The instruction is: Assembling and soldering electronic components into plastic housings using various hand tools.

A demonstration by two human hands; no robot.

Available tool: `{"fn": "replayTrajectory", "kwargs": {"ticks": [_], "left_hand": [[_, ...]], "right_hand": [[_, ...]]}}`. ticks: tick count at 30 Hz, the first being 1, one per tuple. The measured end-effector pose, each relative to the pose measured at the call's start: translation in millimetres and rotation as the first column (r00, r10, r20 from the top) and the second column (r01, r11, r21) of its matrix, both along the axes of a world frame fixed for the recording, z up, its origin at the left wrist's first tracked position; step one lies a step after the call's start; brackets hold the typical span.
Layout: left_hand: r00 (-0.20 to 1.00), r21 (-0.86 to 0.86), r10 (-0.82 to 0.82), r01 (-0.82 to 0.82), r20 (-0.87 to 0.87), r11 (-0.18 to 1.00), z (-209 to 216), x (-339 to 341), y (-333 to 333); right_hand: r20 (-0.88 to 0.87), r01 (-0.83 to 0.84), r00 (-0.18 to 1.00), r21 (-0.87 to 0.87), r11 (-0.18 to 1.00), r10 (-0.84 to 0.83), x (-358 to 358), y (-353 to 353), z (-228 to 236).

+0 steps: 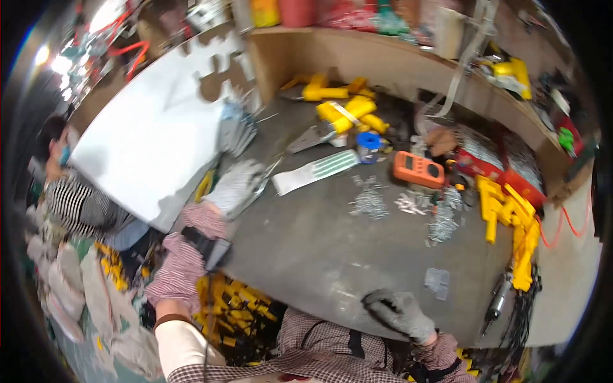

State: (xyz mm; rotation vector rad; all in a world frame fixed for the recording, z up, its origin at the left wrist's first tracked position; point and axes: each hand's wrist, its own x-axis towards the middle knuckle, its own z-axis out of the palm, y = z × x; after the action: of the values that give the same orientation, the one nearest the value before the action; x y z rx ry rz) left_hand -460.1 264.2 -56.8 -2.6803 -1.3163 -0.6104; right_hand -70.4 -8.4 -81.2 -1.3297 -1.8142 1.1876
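Note:
My left hand (pixel 237 186), in a grey work glove, is at the left side of the dark table. Its fingers are bent around a thin, shiny metal piece (pixel 263 181), blurred and partly covered, whose kind I cannot make out. Just beyond it, several grey metal blades (pixel 236 131) lie in a fanned stack. A yellow-handled tool (pixel 204 185) is beside the left wrist. Over the table's front edge, my right hand (pixel 399 314), also gloved, is loosely curled with its fingers apart and nothing visible in it. A small clear plastic box (pixel 437 282) lies to its right.
Yellow plastic housings (pixel 348 113), a white strip (pixel 316 171), a blue spool (pixel 368 148) and an orange meter (pixel 418 170) sit farther back. Screws (pixel 369 201) lie in piles; red bins (pixel 479 163) hold more. A power screwdriver (pixel 498 300) rests right. A person (pixel 80 185) sits left.

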Motion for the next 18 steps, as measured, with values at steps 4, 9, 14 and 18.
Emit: {"fn": "replayTrajectory", "kwargs": {"ticks": [4, 9, 14, 18], "left_hand": [[0.957, 0.153, -0.011, 0.058, -0.288, 0.987, 60.9, 66.9, -7.3], [0.964, 0.033, -0.207, 0.215, -0.164, 0.976, 68.1, 216.9, -115.6], [0.944, -0.249, -0.304, 0.266, -0.129, 0.931, -11.5, 240.6, -146.7], [0.802, -0.243, -0.590, 0.557, -0.089, 0.794, -1.7, 230.5, -132.6]], "right_hand": [[0.087, -0.080, 0.994, 0.154, 0.985, 0.067, 14.7, 8.2, -34.8], [0.016, -0.312, 0.949, 0.185, 0.932, 0.314, 13.8, 0.0, -23.4], [0.157, -0.493, 0.810, -0.339, 0.801, 0.565, 83.8, 7.3, 27.7], [0.435, 0.332, 0.751, 0.401, 0.854, -0.496, 208.1, 84.4, -3.9]]}}
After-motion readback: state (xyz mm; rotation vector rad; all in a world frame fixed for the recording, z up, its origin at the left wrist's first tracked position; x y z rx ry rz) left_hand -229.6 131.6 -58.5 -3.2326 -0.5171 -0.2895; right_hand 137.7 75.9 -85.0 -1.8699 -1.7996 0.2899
